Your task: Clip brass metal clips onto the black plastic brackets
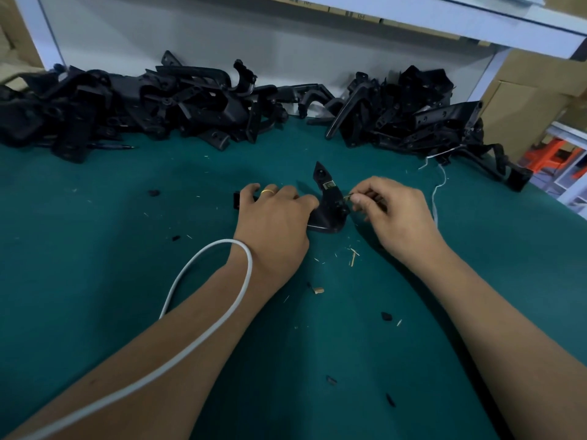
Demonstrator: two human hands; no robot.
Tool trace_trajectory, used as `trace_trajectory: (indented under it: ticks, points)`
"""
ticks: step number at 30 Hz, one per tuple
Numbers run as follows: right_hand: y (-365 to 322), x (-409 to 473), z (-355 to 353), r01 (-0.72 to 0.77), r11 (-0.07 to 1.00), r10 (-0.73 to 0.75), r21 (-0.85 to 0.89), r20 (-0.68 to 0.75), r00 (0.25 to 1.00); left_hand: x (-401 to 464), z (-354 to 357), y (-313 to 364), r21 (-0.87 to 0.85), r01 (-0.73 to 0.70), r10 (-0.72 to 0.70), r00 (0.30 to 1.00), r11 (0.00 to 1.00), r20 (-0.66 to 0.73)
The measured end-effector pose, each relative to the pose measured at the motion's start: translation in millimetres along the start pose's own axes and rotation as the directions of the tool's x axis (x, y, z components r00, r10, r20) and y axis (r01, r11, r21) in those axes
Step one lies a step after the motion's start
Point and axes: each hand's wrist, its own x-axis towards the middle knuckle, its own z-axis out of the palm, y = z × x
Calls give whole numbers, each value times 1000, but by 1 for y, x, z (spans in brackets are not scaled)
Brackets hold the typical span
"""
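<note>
Brackets are what this job turns on, and the bracket [327, 204] in hand lies flat on the green worktop [95, 249] at centre, its pointed end toward 12 o'clock. My left hand [276, 220] rests on it from 9 o'clock, fingers curled over its edge to pin it down. My right hand [394, 211] sits at 3 o'clock of it, thumb and forefinger pinching a clip [349, 195] just beside the bracket's right edge. One clip [329, 184] already shows as a brass glint higher up, toward 12 o'clock.

I judge this to be the seating step for a second clip. The next move calls for lining its mouth up with the bracket's edge and pushing it toward 9 o'clock, my left hand bracing against the shove.

Two heaps of brackets, the left pile [127, 103] at 11 o'clock and the right pile [409, 109] at 1 o'clock, wait along the back. A white cable [203, 319] loops over my left forearm.

Most of the pinched clip is hidden by my fingertips, so I cannot tell which way it faces, or whether it touches the plastic yet. My left hand covers the bracket's left part. Small dark bits on the worktop are too small to name.
</note>
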Motion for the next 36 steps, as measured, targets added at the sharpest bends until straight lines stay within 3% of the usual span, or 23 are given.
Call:
trace_trajectory:
  ticks: [6, 14, 21, 28, 36]
  points:
    - [4, -2, -2, -108, 985, 99, 138, 71, 993, 0, 0, 0, -6, -6, 6, 1000, 1000, -5]
    - [-4, 0, -7, 55, 996, -51, -64, 53, 997, 0, 0, 0, 13, -9, 9, 1000, 1000, -7]
    - [-6, -2, 1, -99, 994, 98, 36, 43, 994, 0, -1, 0, -3, -3, 3, 1000, 1000, 3]
    - [-9, 0, -2, 26, 993, -23, -115, 33, 999, 1, 2, -2, -32, 0, -1, 1000, 999, -19]
    - [-6, 2, -1, 62, 983, -54, -171, 51, 997, 1, 1, -2, -35, -2, 2, 1000, 999, -17]
